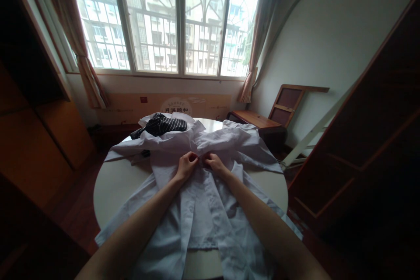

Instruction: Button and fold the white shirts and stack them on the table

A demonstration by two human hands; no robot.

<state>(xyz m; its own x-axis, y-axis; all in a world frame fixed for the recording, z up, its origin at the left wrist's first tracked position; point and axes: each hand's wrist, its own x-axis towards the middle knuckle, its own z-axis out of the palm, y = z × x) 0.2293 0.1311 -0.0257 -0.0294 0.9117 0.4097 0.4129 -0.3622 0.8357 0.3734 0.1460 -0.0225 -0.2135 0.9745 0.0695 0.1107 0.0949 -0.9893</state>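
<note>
Spread over a round white table (pixel 110 190) is a long-sleeved white coat (pixel 167 159), collar at the far side and sleeves out to both sides. Its front hangs open below my hands, and the lower part reaches the near edge of the table. My left hand (pixel 187 165) pinches the left front edge near the chest. Close beside it, my right hand (pixel 215 163) has its fingers closed on the right front edge. Any button between the fingertips is too small to make out. A black cloth with white stripes (pixel 166 125) lies bunched at the far left, on the coat's sleeve side.
Behind the table stand a long printed cardboard panel (pixel 131 103) and a barred window (pixel 151 22) with tied curtains (pixel 87 76). A low wooden bench (pixel 259 119) and a wooden frame (pixel 287 103) are at the back right. Dark wooden furniture (pixel 361 153) slants along the right; cabinets (pixel 62 133) stand left.
</note>
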